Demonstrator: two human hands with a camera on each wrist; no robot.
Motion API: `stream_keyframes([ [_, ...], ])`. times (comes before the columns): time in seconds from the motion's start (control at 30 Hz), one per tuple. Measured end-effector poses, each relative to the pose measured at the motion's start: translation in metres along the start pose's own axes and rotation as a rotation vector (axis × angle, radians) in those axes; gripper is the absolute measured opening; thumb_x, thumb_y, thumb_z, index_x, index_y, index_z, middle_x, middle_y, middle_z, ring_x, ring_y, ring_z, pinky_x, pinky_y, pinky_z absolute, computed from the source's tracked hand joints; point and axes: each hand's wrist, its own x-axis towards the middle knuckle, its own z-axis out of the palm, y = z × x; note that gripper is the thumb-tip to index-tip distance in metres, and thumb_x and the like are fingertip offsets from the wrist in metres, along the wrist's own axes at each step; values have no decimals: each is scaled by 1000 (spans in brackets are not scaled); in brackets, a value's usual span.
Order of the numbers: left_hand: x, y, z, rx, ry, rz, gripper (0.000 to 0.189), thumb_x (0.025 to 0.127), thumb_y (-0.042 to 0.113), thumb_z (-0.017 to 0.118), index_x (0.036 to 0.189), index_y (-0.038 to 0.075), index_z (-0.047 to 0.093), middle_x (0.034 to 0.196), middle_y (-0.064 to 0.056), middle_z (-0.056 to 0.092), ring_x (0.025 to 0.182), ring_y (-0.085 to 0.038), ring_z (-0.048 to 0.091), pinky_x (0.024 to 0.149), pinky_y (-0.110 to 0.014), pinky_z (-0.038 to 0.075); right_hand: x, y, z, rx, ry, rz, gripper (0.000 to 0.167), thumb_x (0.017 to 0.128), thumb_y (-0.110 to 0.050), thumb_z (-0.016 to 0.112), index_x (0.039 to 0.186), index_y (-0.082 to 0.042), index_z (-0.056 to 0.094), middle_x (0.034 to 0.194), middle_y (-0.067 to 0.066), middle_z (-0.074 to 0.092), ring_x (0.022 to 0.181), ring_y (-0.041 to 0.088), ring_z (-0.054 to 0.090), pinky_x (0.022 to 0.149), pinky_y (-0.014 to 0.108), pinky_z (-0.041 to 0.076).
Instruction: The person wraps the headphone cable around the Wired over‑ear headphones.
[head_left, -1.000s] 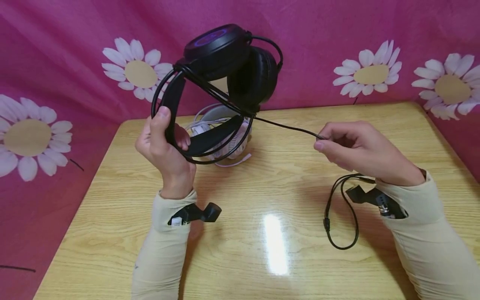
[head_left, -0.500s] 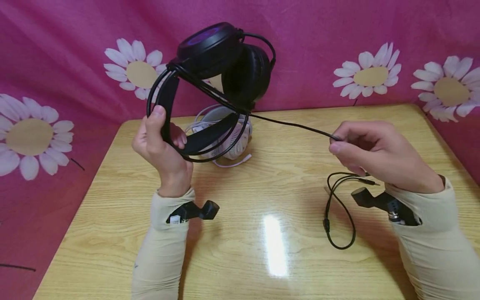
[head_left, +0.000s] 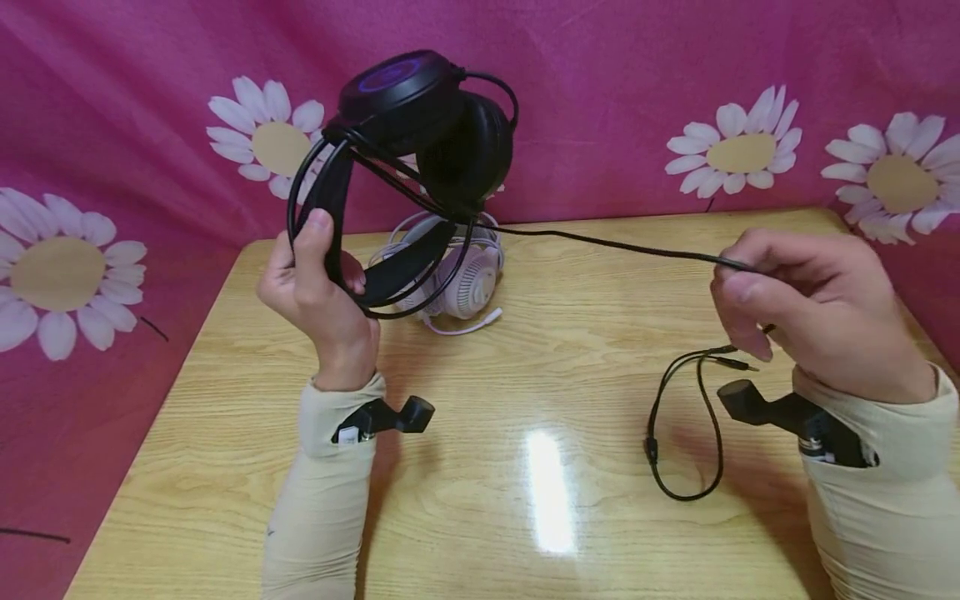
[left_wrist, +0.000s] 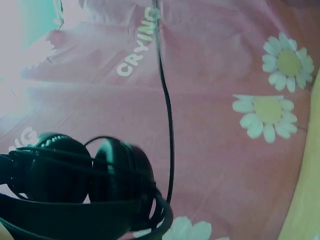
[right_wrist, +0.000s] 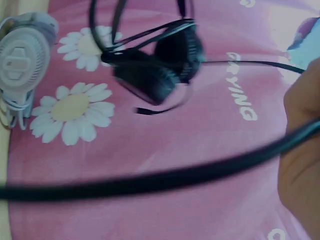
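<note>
Raised above the table, a black headset is gripped by its headband in my left hand. Loops of its cable run along the headband and across between the ear cups. From the headset a length of black cable stretches nearly taut to my right hand, which pinches it between thumb and fingers. The cable's far end, with a splitter and a plug, lies in a loop on the table below the right hand. In the right wrist view the headset's microphone boom shows under the ear cups.
A white headset with a microphone boom sits at the back of the wooden table, partly behind the black one. A pink cloth with daisies hangs behind and along the sides. Light reflects off the tabletop.
My right hand has moved right and a little toward me, and the cable span between the hands has grown longer. The black headset has shifted slightly left in my left hand.
</note>
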Motion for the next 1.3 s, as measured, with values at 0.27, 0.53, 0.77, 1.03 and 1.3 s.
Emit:
stream_keyframes([
  [0.27,3,-7,-1,14,24,-24,31,90,13,65,61,7,54,44,2,47,34,-12,39,38,-22,35,-1,-6,5,238,37,-156,18,91,27,36,85,27,53,61,15,49,45,19,44,38,27,30],
  [0.53,0,-6,0,33,-14,-19,30,91,15,62,62,8,59,46,1,48,36,-14,39,39,-23,36,-10,-4,5,492,-12,-219,8,88,27,43,92,30,48,68,23,47,50,20,36,40,23,27],
  [0.77,-6,-5,2,44,-66,-21,28,90,15,64,63,11,62,46,3,47,36,-12,40,38,-23,34,-12,-1,5,493,-123,-324,11,86,22,53,92,26,45,69,23,45,53,22,42,45,24,34],
  [1.03,-15,-7,6,91,-155,-2,25,85,22,67,62,16,61,48,6,47,36,-11,41,37,-22,33,-8,3,8,473,-192,-408,15,87,18,57,92,21,43,69,25,48,52,23,47,48,24,39],
  [1.3,-25,-10,7,166,-239,2,29,82,26,71,58,19,55,47,10,47,35,-9,40,36,-23,34,-10,2,5,391,-223,-398,15,95,14,53,99,26,45,77,27,53,54,22,48,49,23,39],
])
